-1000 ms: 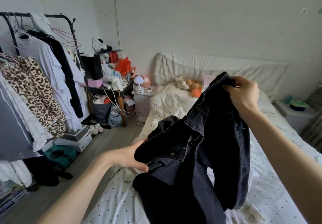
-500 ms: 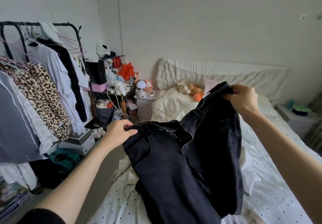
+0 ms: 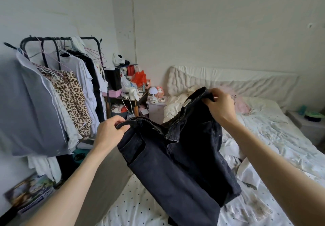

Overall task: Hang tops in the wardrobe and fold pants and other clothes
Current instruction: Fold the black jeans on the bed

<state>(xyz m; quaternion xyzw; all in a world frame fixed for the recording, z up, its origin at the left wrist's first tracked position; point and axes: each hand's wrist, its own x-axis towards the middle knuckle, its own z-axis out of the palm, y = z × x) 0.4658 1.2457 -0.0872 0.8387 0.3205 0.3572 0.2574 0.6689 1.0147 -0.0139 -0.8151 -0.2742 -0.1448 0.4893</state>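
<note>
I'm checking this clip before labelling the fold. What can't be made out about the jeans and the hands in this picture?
- Head view: the legs of the jeans run off the bottom edge, so their length and hems are unseen.
- The fingers of the left hand curl under the waistband, so their tips are hidden.
- The right hand covers the waistband corner it grips.
- The bed beneath the jeans is hidden by the cloth.

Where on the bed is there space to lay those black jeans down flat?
The dotted white sheet below the black denim jeans looks bare, near the bed's edge. Another open patch lies by the pink pillow, toward the bedside table. The crumpled white cloth and cluttered shelf crowd the rest.
</note>
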